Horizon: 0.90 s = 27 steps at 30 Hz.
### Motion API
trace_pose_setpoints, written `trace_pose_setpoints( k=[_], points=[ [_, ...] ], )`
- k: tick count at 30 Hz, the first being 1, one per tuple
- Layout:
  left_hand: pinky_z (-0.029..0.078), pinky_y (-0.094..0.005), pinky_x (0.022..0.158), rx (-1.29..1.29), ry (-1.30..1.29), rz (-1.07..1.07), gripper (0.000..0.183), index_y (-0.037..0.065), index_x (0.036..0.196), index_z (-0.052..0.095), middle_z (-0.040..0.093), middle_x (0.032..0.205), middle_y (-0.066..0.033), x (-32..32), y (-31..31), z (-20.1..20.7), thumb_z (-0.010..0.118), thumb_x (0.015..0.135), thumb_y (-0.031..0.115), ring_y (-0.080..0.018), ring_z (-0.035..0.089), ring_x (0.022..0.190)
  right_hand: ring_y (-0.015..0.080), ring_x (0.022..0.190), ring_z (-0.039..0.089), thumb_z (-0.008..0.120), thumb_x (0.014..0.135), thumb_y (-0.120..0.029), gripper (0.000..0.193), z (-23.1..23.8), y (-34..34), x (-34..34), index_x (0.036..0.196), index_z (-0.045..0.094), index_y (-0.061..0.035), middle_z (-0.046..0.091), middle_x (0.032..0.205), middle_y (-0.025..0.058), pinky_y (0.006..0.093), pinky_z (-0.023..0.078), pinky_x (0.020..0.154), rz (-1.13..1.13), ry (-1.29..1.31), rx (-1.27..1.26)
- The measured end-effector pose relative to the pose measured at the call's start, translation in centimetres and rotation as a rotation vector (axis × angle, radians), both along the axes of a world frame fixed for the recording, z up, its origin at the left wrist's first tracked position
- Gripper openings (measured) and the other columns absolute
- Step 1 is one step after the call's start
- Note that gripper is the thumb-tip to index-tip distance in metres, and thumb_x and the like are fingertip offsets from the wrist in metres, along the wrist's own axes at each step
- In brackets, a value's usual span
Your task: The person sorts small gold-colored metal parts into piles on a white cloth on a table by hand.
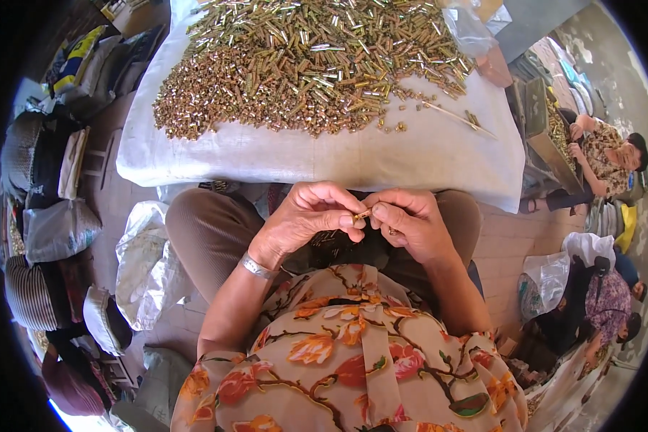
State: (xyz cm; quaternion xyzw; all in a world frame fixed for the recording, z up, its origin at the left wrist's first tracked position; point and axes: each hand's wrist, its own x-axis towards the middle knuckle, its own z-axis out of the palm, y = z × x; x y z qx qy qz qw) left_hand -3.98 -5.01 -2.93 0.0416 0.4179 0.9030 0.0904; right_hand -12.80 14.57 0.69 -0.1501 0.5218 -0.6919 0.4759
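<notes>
Above my lap, just off the table's near edge, my left hand point(315, 217) and my right hand point(412, 222) meet at the fingertips. Between them is a small gold-coloured metal tube point(362, 214), pinched by thumb and forefinger on both sides. Part of it is covered by the fingers. A small gold-brown spot shows on the curled fingers of my right hand; I cannot tell whether it is a ring or another piece. Ahead on the table lies a broad heap of thin gold-coloured metal tubes point(353, 50), with short, nut-like pieces point(209, 97) piled at its left front.
A white sheet covers the table point(266, 158). A thin pointed stick point(459, 119) lies at the right of the heap, below a clear plastic bag point(468, 29). White sacking point(147, 266) rests on the floor at left. Other people sit at the right, one beside a metal bin point(547, 133).
</notes>
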Motion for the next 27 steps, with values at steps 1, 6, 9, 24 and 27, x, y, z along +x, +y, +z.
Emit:
trace_pose_setpoints(
  k=[1,6,9,24,27],
  points=[
    [0.057,-0.0296,0.074,-0.019,-0.041,0.069,0.018,-0.001,0.103,0.064,0.067,0.093,-0.0115,0.0,0.3,-0.3,0.064,0.087,0.005,-0.0183,0.068,0.076,0.0012,0.052,0.040,0.057,0.093,-0.014,0.021,-0.2,-0.1,0.2,0.106,0.065,0.0008,0.055,0.071,-0.0026,0.0172,0.028,0.045,-0.055,0.155,0.017],
    [0.058,-0.0358,0.078,0.078,-0.090,0.163,0.015,0.000,0.101,0.063,0.068,0.092,-0.0129,0.1,0.8,-1.6,0.063,0.087,0.007,-0.0184,0.068,0.075,0.0009,0.050,0.036,0.058,0.093,-0.016,0.021,0.0,-1.0,0.4,0.105,0.065,0.0004,0.049,0.063,-0.0060,0.0171,0.026,0.043,-0.131,0.283,0.081],
    [0.058,-0.0377,0.077,0.318,-0.041,0.093,0.013,0.001,0.099,0.063,0.067,0.093,-0.0124,0.1,0.8,-2.4,0.062,0.089,0.009,-0.0181,0.067,0.075,0.0008,0.050,0.037,0.057,0.094,-0.017,0.022,-0.3,-1.3,0.3,0.104,0.065,0.0004,0.051,0.065,-0.0049,0.0172,0.026,0.043,-0.079,0.016,0.021],
    [0.057,-0.0383,0.074,0.488,-0.120,0.179,0.015,0.009,0.102,0.056,0.063,0.082,-0.0031,0.1,1.5,-3.6,0.060,0.091,0.019,-0.0137,0.062,0.073,0.0007,0.047,0.038,0.058,0.093,-0.018,0.022,-0.9,-3.2,1.7,0.104,0.064,0.0001,0.055,0.073,-0.0011,0.0176,0.026,0.041,-0.269,0.025,0.028],
    [0.057,-0.0388,0.074,0.517,-0.103,0.166,0.015,0.009,0.103,0.055,0.062,0.083,-0.0032,0.0,1.5,-4.3,0.059,0.092,0.019,-0.0130,0.062,0.073,0.0010,0.046,0.038,0.059,0.093,-0.019,0.023,-0.9,-3.3,1.2,0.103,0.064,0.0004,0.055,0.073,-0.0007,0.0175,0.025,0.041,-0.241,-0.079,0.035]
  ],
)
